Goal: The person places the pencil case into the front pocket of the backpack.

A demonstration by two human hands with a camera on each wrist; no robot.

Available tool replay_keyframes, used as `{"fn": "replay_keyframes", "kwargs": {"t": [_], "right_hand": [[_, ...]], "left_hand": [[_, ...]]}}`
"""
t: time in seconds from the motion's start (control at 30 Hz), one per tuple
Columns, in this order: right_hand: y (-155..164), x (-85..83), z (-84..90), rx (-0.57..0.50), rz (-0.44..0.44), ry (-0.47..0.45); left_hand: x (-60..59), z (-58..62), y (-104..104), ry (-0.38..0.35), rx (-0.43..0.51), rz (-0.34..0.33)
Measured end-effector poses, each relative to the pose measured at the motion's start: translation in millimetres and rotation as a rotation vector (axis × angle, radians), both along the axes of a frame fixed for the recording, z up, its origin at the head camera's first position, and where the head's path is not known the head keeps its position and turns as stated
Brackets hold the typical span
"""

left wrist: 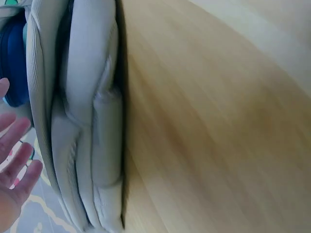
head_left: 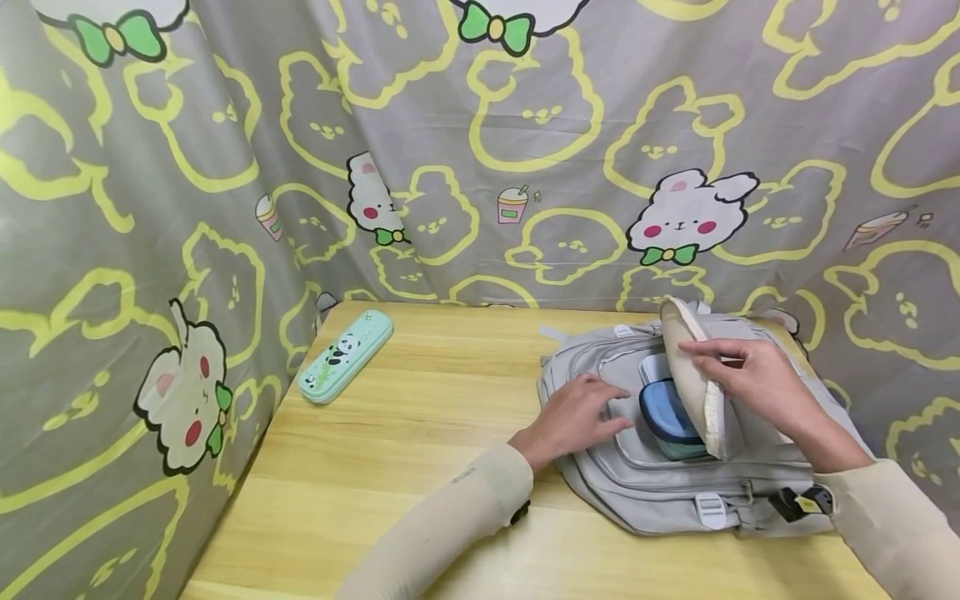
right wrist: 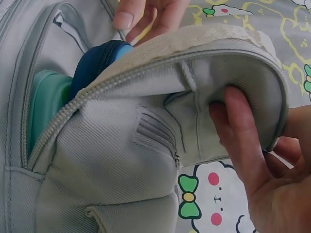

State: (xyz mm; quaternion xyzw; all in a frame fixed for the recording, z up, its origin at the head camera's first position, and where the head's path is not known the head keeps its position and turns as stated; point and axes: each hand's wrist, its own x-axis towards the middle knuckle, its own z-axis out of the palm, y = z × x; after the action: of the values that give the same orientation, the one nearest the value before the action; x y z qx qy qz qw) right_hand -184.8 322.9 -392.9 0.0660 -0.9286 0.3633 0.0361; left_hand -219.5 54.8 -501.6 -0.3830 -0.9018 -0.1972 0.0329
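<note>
A grey backpack lies on the table with its front pocket unzipped. My right hand holds up the pocket flap, which has a cream fuzzy face; in the right wrist view, fingers lie against its grey lining. Tucked in the pocket are a dark blue zippered case and a teal item, partly hidden by the flap. Left of the case, my left hand hovers over the pocket edge with its fingers apart, holding nothing. Those spread fingers also appear at the edge of the left wrist view.
A mint pencil case with a panda print lies at the table's back left. Behind and to the left hangs a grey curtain with cartoon figures. A dark and yellow tag hangs by the backpack's side strap buckle.
</note>
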Motion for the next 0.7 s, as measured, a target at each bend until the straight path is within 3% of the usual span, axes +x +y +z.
{"fn": "replay_keyframes", "kwargs": {"t": [0.33,0.7], "right_hand": [[0.7,0.6,3.8,0.012,0.019,-0.02],[0.8,1.6,1.6,0.023,0.02,-0.062]], "left_hand": [[-7.1,-11.5,-30.8,0.061,0.017,0.052],[-13.7,-15.6,-71.3,0.002,0.059,0.124]]}}
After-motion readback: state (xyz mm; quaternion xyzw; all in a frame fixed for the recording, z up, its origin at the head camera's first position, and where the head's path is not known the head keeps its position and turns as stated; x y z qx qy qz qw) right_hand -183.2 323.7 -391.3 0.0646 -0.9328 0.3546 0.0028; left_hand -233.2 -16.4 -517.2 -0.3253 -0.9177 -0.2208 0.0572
